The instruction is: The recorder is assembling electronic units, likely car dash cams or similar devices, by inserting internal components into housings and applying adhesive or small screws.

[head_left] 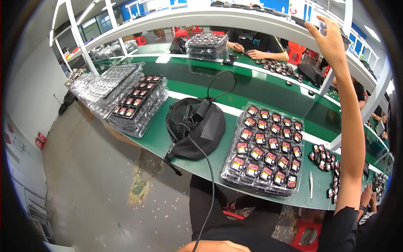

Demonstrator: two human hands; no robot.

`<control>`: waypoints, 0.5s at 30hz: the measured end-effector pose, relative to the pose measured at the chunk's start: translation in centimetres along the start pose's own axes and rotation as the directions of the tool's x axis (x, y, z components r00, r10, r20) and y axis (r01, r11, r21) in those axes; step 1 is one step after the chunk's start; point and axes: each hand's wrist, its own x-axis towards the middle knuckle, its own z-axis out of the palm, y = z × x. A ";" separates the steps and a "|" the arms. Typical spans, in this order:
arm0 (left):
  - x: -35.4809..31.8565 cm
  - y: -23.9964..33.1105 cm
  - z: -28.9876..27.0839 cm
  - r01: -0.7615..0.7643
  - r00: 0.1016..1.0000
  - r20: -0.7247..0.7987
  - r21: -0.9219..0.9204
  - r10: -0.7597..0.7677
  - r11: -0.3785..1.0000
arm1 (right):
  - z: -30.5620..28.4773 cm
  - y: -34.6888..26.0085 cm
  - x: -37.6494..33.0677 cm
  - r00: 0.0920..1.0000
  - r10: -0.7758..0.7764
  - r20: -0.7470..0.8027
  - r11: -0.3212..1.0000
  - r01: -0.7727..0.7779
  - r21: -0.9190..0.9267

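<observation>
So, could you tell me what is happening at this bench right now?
The person sits at a green workbench with the right hand raised high to the white overhead shelf, apparently grasping something small there. The left hand rests low by the lap, holding nothing visible. In front lie a clear tray of small red-and-black parts, a black bag, loose parts and tweezers. Another person works across the bench.
</observation>
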 end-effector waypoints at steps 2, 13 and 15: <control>0.4 0.9 -1.4 -0.128 0.988 0.076 -0.110 0.136 0.986 | -3.8 -4.1 -4.4 0.995 -0.082 0.057 0.953 0.062 0.296; -0.3 10.6 -3.7 -0.647 0.400 0.382 -0.526 0.833 0.551 | -21.5 -5.6 -23.6 0.808 -0.279 0.520 0.840 -0.056 0.539; 0.4 11.7 -3.9 -0.675 0.367 0.412 -0.499 0.834 0.543 | -22.4 -3.3 -25.3 0.620 -0.259 0.740 0.519 -0.557 0.648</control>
